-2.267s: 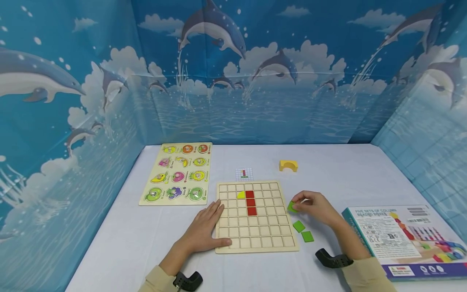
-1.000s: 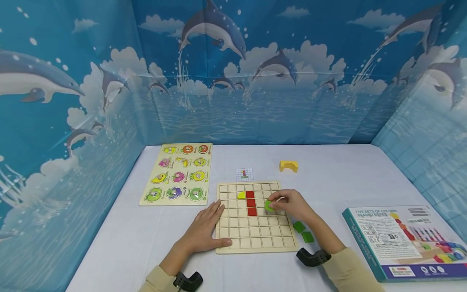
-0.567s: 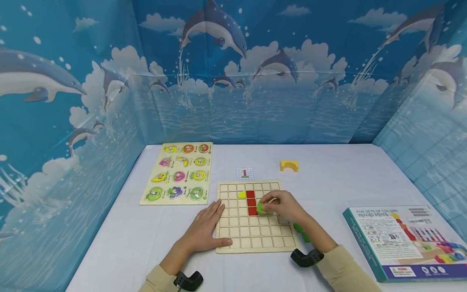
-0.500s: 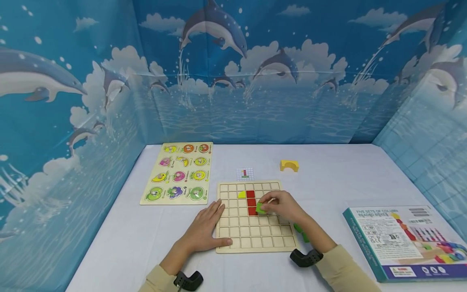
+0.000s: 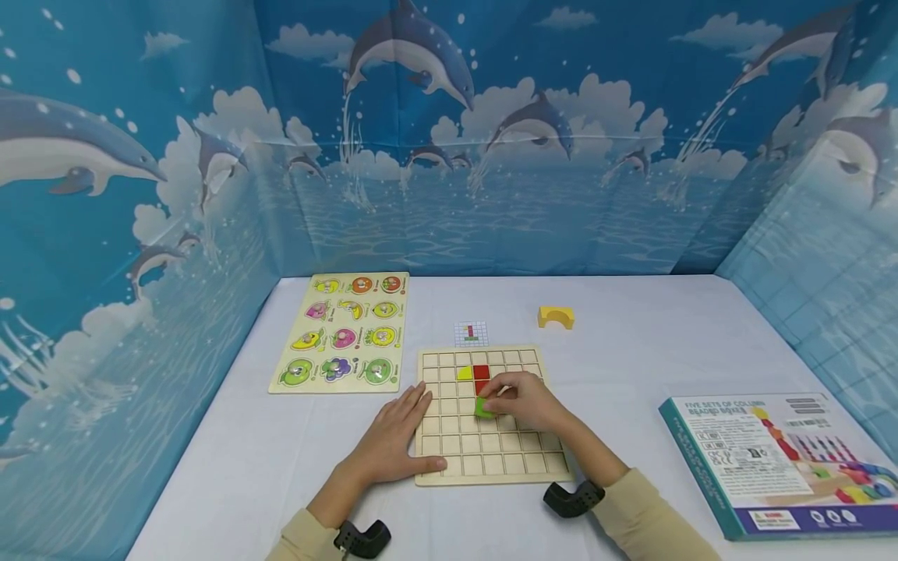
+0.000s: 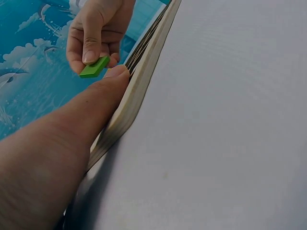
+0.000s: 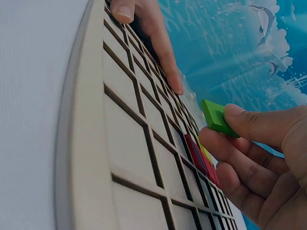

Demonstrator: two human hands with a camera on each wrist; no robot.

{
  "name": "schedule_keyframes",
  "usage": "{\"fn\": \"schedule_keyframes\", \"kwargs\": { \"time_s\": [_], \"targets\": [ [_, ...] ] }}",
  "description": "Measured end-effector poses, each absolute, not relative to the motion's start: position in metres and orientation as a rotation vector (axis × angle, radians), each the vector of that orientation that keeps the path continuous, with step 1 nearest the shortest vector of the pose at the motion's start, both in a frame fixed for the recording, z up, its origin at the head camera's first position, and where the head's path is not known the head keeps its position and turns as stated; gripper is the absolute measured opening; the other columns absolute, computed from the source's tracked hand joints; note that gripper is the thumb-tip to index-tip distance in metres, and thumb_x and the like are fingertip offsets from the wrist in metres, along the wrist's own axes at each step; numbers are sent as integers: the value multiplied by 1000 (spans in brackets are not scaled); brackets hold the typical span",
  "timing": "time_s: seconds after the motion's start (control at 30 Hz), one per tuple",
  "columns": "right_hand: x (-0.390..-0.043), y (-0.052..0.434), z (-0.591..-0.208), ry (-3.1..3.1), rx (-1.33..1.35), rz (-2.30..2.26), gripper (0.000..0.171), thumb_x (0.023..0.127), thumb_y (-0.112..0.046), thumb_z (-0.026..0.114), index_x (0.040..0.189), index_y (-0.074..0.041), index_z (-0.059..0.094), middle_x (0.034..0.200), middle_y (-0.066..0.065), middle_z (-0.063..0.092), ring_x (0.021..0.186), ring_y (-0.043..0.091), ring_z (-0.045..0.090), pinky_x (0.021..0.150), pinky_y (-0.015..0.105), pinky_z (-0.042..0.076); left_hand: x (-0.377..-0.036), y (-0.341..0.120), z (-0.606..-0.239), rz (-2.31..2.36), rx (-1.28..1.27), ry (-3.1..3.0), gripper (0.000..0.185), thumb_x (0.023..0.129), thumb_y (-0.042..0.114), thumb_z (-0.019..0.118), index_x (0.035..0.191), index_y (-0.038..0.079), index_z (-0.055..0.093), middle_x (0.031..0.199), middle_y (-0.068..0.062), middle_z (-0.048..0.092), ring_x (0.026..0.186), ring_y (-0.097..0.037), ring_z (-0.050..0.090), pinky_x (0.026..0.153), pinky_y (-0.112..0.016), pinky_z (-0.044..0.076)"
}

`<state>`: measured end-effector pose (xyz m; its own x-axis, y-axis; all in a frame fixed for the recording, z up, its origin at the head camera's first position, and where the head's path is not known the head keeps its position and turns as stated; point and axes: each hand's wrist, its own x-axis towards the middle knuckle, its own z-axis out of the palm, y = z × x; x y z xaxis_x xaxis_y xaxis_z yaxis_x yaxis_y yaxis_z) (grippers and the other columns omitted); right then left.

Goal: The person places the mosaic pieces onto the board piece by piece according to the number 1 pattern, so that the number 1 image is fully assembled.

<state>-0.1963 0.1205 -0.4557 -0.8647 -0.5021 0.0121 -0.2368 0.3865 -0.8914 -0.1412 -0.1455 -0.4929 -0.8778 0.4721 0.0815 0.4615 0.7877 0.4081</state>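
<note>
My right hand [image 5: 525,402] pinches a green square tile [image 7: 215,116] between thumb and fingers, held over the middle of the wooden grid board [image 5: 501,468]. In the right wrist view the tile is tilted and raised off the grid. A yellow tile [image 5: 464,373] lies in a cell beside the top red tile [image 5: 480,372]. More red runs below that one, its lower end covered by the green tile and my fingers. My left hand [image 5: 387,442] rests along the board's left edge, fingers extended and thumb on the lower left corner.
Behind the board lies a small printed grid card [image 5: 471,333]. A yellow arch block [image 5: 556,317] stands at the back right. A fruit picture board [image 5: 338,333] lies at the back left, and a flat toy box [image 5: 789,466] at the right.
My right hand has carried the green tile leftward from the table right of the board to over the red tiles. Its forearm now hides the two green tiles there. The left hand stays put.
</note>
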Motion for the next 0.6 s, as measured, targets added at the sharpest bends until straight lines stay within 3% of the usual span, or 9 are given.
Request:
{"fn": "schedule_keyframes", "kwargs": {
  "time_s": [0.6],
  "targets": [
    [-188, 99, -462, 2414, -739, -1385, 7, 81, -17, 72, 87, -15, 68, 77, -3, 61, 64, 14, 59, 59, 27, 50, -141, -145, -491, 651, 778, 2954, 106, 73, 77, 48, 148, 9, 18, 154, -5, 10, 140, -20, 8, 109, -43, 15]
  ]
}}
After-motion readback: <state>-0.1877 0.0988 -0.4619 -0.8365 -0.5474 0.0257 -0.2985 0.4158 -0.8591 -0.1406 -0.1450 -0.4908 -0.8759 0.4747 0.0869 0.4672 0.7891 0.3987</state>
